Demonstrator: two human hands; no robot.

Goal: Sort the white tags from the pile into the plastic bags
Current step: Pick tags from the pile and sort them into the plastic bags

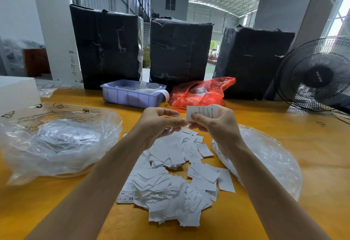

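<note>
White paper tags, too many to count, heaped in one loose pile (170,183) on the yellow-orange tabletop (312,145), between two forearms. Above the pile, two bare hands raised close together: right hand (214,124) pinching one white printed tag (201,112) upright between thumb and curled fingers; left hand (159,121) with fingers curled toward the right one, fingertips nipping something thin and clear, hard to make out. Two clear plastic bags flat on the table: one crumpled clear bag with tags inside (56,143) to the left of the pile, well apart from it; one clear bag with tags (269,162) just right of the pile, partly under the right forearm. Farther back, one lilac plastic bin (130,96) and one red plastic bag (200,92) side by side. Behind those, three tall black-wrapped bundles (180,50) standing in a row. At far right, one black caged fan (316,75).
</note>
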